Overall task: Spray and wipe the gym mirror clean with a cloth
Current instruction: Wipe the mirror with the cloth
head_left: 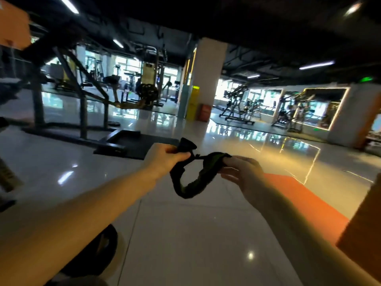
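A dark cloth [192,183], twisted into a rope and sagging in a loop, hangs between both my hands over the glossy floor. My left hand [165,159] grips one bunched end, which sticks up above the fist. My right hand [241,171] pinches the other end with its fingertips. Mirror panels with lit frames [321,106] line the far right wall and reflect gym machines. No spray bottle is in view.
A large weight machine frame [82,96] stands at the left on a black mat [132,145]. A white pillar [206,79] rises mid-room, with a yellow and a red box at its foot. An orange mat [305,201] lies at the right. My shoe [99,250] is low left.
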Action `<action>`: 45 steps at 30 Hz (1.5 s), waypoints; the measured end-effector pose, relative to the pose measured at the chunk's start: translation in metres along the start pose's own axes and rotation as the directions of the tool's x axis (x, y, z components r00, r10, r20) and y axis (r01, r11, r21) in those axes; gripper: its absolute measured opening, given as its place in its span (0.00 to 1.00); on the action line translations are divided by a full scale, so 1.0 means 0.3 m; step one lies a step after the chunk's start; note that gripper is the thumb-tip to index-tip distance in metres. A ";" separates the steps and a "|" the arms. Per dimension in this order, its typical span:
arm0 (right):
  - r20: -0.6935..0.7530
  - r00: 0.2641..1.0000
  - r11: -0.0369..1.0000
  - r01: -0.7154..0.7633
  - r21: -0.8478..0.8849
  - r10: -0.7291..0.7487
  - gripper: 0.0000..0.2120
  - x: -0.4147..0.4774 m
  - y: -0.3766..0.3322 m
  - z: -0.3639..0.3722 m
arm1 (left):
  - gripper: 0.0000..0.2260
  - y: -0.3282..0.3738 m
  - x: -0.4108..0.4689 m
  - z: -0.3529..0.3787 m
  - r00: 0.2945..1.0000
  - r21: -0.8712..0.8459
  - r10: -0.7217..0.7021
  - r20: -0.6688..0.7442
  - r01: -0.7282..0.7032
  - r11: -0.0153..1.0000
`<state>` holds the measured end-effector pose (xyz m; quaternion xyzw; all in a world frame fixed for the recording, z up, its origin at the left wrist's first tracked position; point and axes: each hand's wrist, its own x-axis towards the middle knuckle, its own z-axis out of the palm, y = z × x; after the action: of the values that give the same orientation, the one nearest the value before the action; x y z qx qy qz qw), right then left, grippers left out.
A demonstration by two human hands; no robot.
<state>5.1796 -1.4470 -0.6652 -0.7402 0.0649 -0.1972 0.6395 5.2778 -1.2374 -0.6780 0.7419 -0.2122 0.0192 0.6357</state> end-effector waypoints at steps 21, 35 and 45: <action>-0.131 0.983 0.948 -0.163 -0.273 0.131 0.10 -0.501 0.065 -0.748 | 0.07 0.412 -0.287 0.820 0.689 -0.256 0.168 0.705 0.026 0.966; -0.338 0.941 0.919 -0.127 -0.373 -0.007 0.06 -0.757 0.046 -0.599 | 0.13 0.410 -0.436 0.948 0.859 -0.201 0.120 0.497 -0.020 0.979; -0.562 0.819 0.768 -0.285 -0.574 -0.115 0.15 -0.988 -0.050 -0.779 | 0.15 0.494 -0.546 1.126 0.740 -0.217 0.145 0.657 0.001 0.976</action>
<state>4.8188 -1.5564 -0.6882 -0.8145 0.3494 -0.3433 0.3109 4.9971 -1.5263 -0.6528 0.6218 -0.4552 -0.2451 0.5882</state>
